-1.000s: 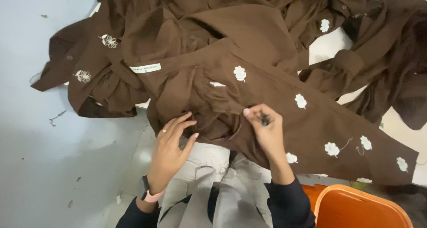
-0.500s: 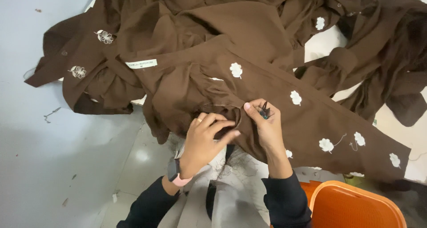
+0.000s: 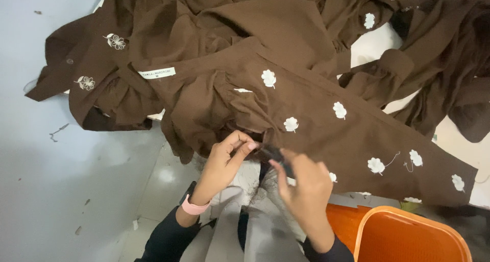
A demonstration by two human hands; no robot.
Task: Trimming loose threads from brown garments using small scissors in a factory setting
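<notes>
A brown garment with white embroidered flowers lies spread across the table in front of me. My left hand, with a pink band at the wrist, pinches the garment's near edge between thumb and fingertips. My right hand is just to its right, fingers closed on a small dark tool whose tip points at the pinched spot. What kind of tool it is stays unclear. Both hands hover over my lap in grey cloth.
More brown garments are heaped behind and to the right, one showing a white neck label. An orange plastic bin stands at lower right. The pale table surface at left carries thread scraps.
My left hand went from lying flat on the cloth to pinching its near edge. My right hand drew back toward me with the dark tool, and the view shifted slightly.
</notes>
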